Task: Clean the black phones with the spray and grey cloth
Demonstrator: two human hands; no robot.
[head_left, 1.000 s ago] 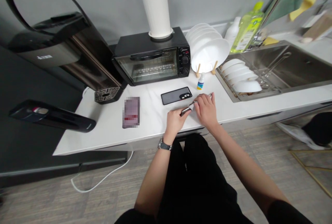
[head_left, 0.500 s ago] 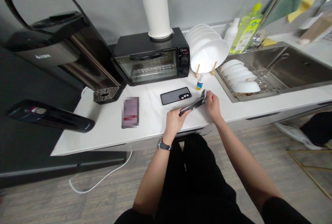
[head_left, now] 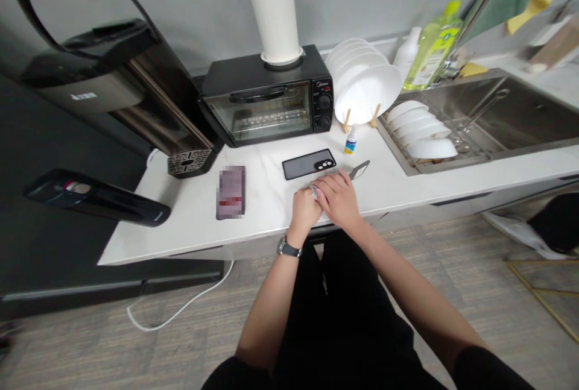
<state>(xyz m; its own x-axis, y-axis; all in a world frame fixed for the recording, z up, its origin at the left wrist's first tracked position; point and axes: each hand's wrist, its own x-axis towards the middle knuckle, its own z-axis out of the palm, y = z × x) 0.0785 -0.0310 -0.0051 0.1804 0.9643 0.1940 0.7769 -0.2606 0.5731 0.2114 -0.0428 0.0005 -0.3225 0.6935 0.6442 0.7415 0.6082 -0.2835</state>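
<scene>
My left hand (head_left: 306,210) grips the near left end of a thin, dark phone (head_left: 360,170), held tilted above the counter. My right hand (head_left: 337,198) lies over the middle of the phone, fingers closed and close against my left fingers. A scrap of pale grey cloth (head_left: 313,191) shows beneath the right fingers; most of it is hidden. Just beyond the hands, a black-rimmed phone case (head_left: 309,164) with camera cutouts lies flat. A small spray bottle (head_left: 350,140) with a blue and yellow label stands behind the phone.
On the white counter (head_left: 266,209) lies a blurred purplish rectangular item (head_left: 231,192). A black bottle (head_left: 99,198) lies at left by the drinks machine (head_left: 131,94). Behind are a toaster oven (head_left: 266,100), plates (head_left: 368,91) in a rack, and a sink (head_left: 511,119) holding bowls.
My right hand has moved left along the phone with the cloth, from its far right end to near my left hand. The phone's right end is now uncovered.
</scene>
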